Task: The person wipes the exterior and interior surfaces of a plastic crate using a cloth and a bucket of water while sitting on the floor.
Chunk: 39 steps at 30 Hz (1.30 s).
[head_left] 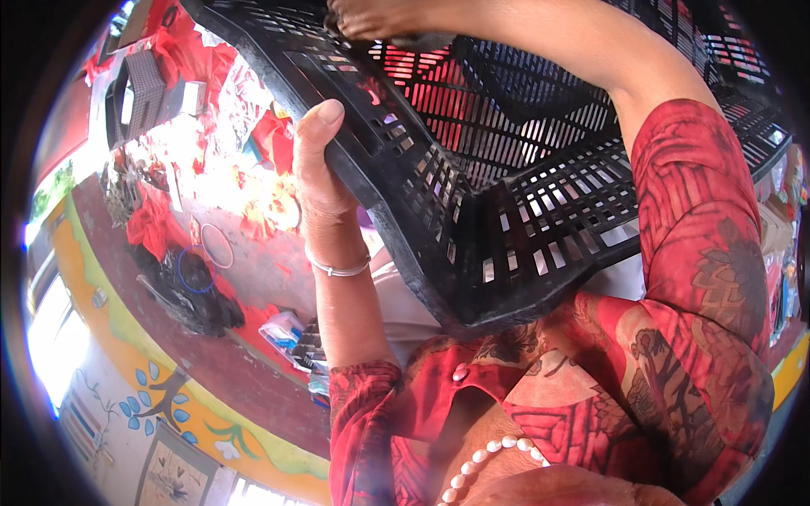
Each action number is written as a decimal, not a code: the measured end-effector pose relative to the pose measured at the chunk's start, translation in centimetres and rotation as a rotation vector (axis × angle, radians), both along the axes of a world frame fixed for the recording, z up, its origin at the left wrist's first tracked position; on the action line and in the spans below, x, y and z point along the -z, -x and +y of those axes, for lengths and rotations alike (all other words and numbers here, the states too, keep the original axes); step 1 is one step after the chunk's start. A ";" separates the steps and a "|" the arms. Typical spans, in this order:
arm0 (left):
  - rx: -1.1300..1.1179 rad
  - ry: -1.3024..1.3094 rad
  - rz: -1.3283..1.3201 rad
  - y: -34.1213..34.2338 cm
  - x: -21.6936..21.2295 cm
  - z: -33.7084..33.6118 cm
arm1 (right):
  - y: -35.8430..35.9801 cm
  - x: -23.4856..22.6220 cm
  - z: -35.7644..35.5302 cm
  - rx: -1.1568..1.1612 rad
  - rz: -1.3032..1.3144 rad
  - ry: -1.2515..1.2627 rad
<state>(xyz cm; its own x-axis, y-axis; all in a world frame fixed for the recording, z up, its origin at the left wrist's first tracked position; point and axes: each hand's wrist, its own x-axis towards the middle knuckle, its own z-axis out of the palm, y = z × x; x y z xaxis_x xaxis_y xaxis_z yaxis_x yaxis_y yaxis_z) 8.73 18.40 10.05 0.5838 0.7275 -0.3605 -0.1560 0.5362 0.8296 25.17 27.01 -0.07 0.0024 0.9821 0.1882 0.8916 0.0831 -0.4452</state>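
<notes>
A large black plastic crate [439,228] with slotted sides is tilted up in front of me, its inside turned toward me. My left hand [319,156] is closed on the crate's left rim, the thumb lying over the edge. Across the crate's opening reaches my right arm, and my right hand [380,21] is at the upper rim, partly cut off by the top of the picture. Its fingers are curled down, and a dark grey thing shows beneath the palm, too little of it to name.
Red plastic bags [152,221] and bright wrappings lie scattered on the floor to the left. A black bag [198,295] lies by a pink hoop [217,245] and a blue one. A grey woven box [143,88] stands at the upper left. A painted wall [160,405] curves along the lower left.
</notes>
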 end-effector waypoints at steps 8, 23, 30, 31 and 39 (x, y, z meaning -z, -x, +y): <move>-0.126 -0.013 0.120 0.8 -1.3 -0.7 | 1.9 -0.4 -10.4 -0.533 -0.114 0.228; -0.138 0.009 0.051 -2.3 -2.5 -1.5 | -2.3 -7.1 -2.5 0.075 0.680 0.128; -0.268 -0.015 0.125 -2.5 -2.5 -1.3 | 0.9 -5.1 -8.7 -0.109 0.578 0.116; -0.223 -0.023 0.113 -3.0 -2.5 -1.0 | -0.5 -3.9 -9.5 -0.333 0.350 0.299; -0.200 -0.066 0.105 -3.7 -2.9 -1.1 | -3.0 -5.2 -0.5 0.020 0.366 -0.030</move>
